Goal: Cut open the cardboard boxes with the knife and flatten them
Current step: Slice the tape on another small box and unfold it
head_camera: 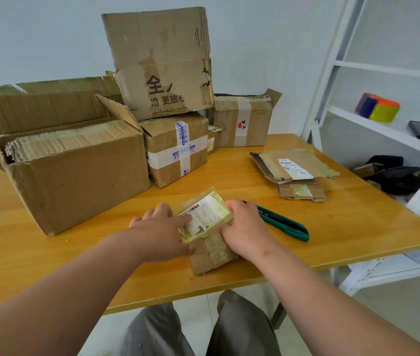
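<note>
A small taped cardboard box (207,227) with a white shipping label lies on the wooden table (49,258) near its front edge. My left hand (163,231) lies over the box's left side, thumb across the label. My right hand (246,228) grips its right end with curled fingers. The green and black utility knife (284,224) lies on the table just right of my right hand, not held.
Several cardboard boxes stand behind: a large open one (75,173) at left, a blue-taped one (178,150), a tall one (162,62) stacked on top, another (242,122) at the back. Flattened cardboard (293,170) lies at right. A white shelf unit (383,119) borders the table's right side.
</note>
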